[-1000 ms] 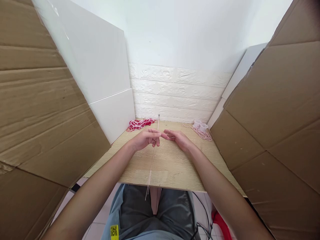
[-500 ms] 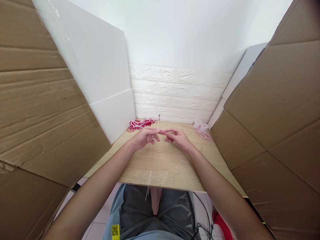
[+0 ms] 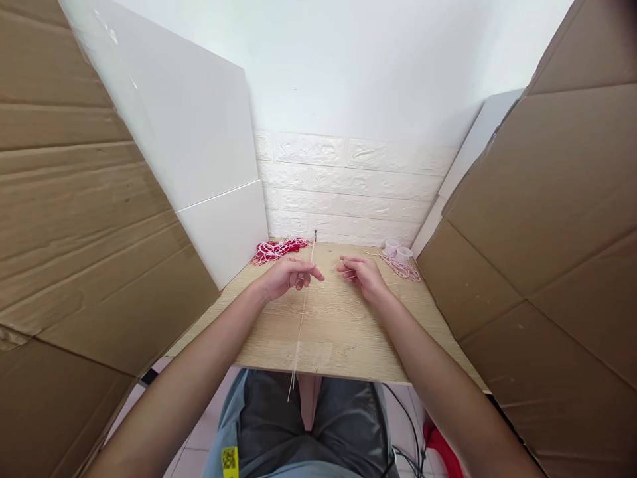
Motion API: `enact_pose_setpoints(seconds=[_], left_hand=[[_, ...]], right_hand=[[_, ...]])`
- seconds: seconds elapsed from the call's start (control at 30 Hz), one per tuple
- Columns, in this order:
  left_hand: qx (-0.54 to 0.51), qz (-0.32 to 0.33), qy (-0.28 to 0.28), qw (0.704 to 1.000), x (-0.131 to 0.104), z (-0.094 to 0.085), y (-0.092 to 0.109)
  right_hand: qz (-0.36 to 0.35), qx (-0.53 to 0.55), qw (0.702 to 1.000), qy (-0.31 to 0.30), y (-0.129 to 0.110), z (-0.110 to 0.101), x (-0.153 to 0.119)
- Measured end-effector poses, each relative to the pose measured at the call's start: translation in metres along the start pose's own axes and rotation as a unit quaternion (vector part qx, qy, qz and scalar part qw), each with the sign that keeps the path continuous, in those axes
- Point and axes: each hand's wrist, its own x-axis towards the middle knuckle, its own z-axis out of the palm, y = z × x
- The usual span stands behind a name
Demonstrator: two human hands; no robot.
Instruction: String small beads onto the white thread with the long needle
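A pale cord (image 3: pixel 301 325) runs from a dark pin (image 3: pixel 315 232) at the wall down the wooden table and hangs over its front edge. Over this cord is my left hand (image 3: pixel 293 273), its index finger stretched to the right and the other fingers curled loosely. To the right of it, apart from it, my right hand (image 3: pixel 361 273) pinches a thin pale thread at its fingertips. Fine loose threads lie on the wood below and between both hands.
Red and pink-white cords (image 3: pixel 279 250) are heaped at the back left. Two small clear cups (image 3: pixel 398 251) stand beside pink twisted cord (image 3: pixel 405 269) at the back right. Cardboard panels (image 3: pixel 74 199) flank the table (image 3: pixel 358 345).
My hands, whose fingertips met before, have moved apart. The right hand has shifted right, and the left index finger now points slightly lower.
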Motion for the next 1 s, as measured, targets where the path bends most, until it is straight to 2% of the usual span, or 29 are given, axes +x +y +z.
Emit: enact_pose_setpoints(seconds=[0.07,0.13,0.23,0.3,0.47,0.53,0.6,0.7,0.77,0.9,1.0], left_hand=[[-0.011,0.008,0.041,0.999,0.001,-0.001,-0.001],[-0.021,0.012,0.064,0.998,0.003,-0.003,-0.003],[-0.027,-0.001,0.058,0.998,0.005,-0.004,-0.006],[-0.024,-0.01,0.048,0.999,0.006,-0.004,-0.008],[-0.007,-0.005,0.047,0.999,0.007,-0.004,-0.01],[-0.001,-0.005,0.047,0.999,0.006,-0.004,-0.009],[0.01,-0.006,0.035,0.999,0.005,-0.003,-0.008],[0.015,-0.001,0.033,0.999,0.004,-0.002,-0.006],[0.008,0.007,0.051,0.999,0.003,-0.001,-0.005],[-0.001,0.009,0.061,0.998,0.004,-0.002,-0.006],[0.001,0.002,0.057,0.998,0.005,-0.001,-0.007]], right_hand=[[-0.023,-0.038,0.999,-0.025,-0.002,0.003,-0.003],[-0.045,-0.066,0.992,-0.097,-0.003,0.008,-0.009],[-0.067,-0.092,0.966,-0.232,-0.002,0.014,-0.016],[-0.078,-0.1,0.954,-0.273,0.001,0.015,-0.019],[-0.073,-0.051,0.961,-0.261,0.004,0.013,-0.015],[-0.055,-0.005,0.974,-0.22,0.003,0.01,-0.011],[-0.035,0.033,0.987,-0.154,0.001,0.007,-0.007],[-0.026,0.039,0.996,-0.08,-0.003,0.001,-0.005],[-0.036,0.015,0.994,-0.101,-0.006,0.0,-0.007],[-0.043,-0.036,0.968,-0.246,-0.008,0.005,-0.016],[-0.072,-0.056,0.951,-0.296,-0.005,0.011,-0.02]])
